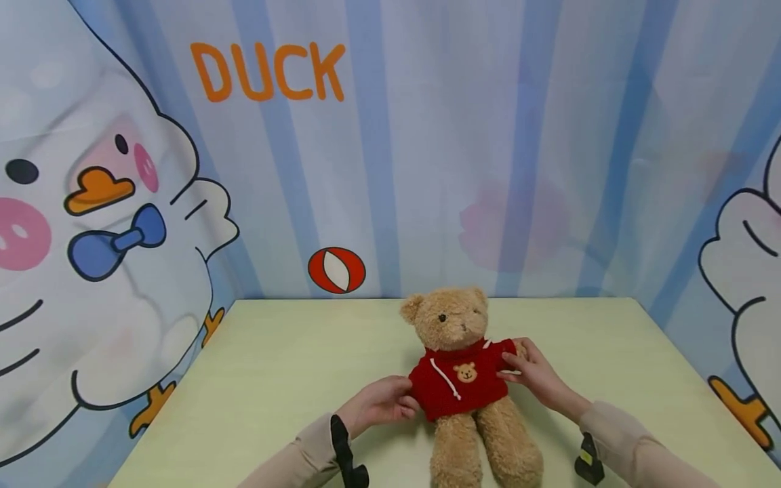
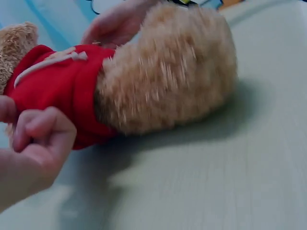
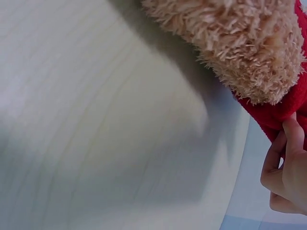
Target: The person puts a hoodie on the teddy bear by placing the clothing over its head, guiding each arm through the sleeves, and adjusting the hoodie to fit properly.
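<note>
A light-brown teddy bear (image 1: 455, 325) in a red hooded sweater (image 1: 427, 393) lies face up on the table. White drawstrings and a small bear-face patch show on the sweater's front. My left hand (image 1: 381, 401) pinches the sleeve end on the bear's left-hand side in the head view; the paw there is hidden. On the opposite side, my right hand (image 1: 539, 376) grips the other sleeve by its cuff, where a bit of furry paw shows. In the right wrist view, thumb and fingers (image 3: 293, 134) press into the red cloth beside a furry leg (image 3: 249, 52).
The pale yellow-green table (image 1: 293, 352) reaches back to a striped blue curtain (image 1: 415, 135) printed with ducks, a ball and the word DUCK. Dark straps (image 1: 348, 454) sit on both wrists over beige sleeves. The bear's legs extend toward the table's near side.
</note>
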Motion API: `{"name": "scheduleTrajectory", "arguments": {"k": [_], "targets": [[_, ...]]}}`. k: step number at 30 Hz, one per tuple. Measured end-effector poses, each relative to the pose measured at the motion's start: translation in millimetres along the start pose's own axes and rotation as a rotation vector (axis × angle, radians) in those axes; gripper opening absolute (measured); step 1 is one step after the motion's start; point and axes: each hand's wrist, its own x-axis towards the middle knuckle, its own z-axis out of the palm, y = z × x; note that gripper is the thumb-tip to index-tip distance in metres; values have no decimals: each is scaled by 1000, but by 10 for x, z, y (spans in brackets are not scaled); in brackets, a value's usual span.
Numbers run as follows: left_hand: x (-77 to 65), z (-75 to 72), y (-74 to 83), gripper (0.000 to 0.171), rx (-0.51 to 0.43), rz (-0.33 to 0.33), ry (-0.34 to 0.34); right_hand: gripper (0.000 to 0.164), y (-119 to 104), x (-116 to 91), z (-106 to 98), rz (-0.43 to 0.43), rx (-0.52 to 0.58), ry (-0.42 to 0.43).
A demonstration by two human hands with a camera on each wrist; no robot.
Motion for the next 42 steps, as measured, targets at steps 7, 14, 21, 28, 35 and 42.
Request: {"name": "scheduleTrajectory", "arguments": {"k": [7,14,21,28,35,42], "targets": [[39,57,31,29,-208,40,193,31,-47,15,15,6,32,-7],[921,-1045,-216,44,-389,52,89,31,-56,10,26,39,33,25],[948,-877,-141,43,-542,278,190,28,-60,55,41,44,80,30],[1240,-939,-123,46,-702,331,243,27,-37,88,32,43,95,71],[328,84,158,37,-568,183,183,28,-28,96,-35,33,82,108],[115,49,134,27,164,218,176,31,-14,116,-29,28,48,48]]}}
